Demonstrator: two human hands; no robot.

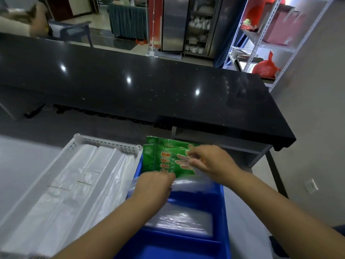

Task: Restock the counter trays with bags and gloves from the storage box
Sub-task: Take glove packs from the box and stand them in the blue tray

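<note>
Blue plastic was seen nearest: a divided tray (186, 245), with a stack of clear bags (179, 219) laid flat in its middle compartment. Just beyond, green glove packets (160, 157) were held at the tray's far end, gripped along the lower edge by the curled fingers of the left hand (153, 186) and pinched at the right side by the right hand (209, 161). To the left, white bags (74, 184) were laid in a white perforated tray (106, 143). Farther off, a black stone counter (149, 86) and metal shelving (291, 53) bearing a red bag (265, 66) were seen.
</note>
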